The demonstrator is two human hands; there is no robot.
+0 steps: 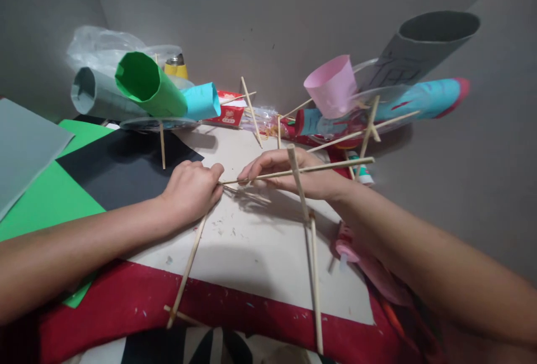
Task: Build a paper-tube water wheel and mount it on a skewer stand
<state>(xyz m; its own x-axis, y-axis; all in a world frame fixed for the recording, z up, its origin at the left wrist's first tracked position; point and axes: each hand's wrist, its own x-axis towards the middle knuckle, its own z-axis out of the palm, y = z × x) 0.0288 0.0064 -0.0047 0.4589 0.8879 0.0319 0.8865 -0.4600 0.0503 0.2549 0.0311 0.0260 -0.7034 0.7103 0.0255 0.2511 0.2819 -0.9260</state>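
My left hand [191,189] is closed around the corner of a frame of thin wooden sticks, where a slanting stick [188,266] and a crosswise stick [335,165] come together. My right hand [293,171] lies just behind the crosswise stick, its fingers curled and tips drawn together near the left hand. What those fingertips pinch is too small to make out. Below them, thin pale strands [255,195] hang over the white board. Another stick [315,280] of the frame slopes toward me, bound at a joint below the right hand.
Green [151,84] and pink [333,85] paper tubes stand at the back, with a grey tube [423,51] at right. Black paper [126,168] and green card [37,196] lie left. A pink bottle [346,244] rests by the right forearm. Red cloth [138,291] borders the white board [235,258].
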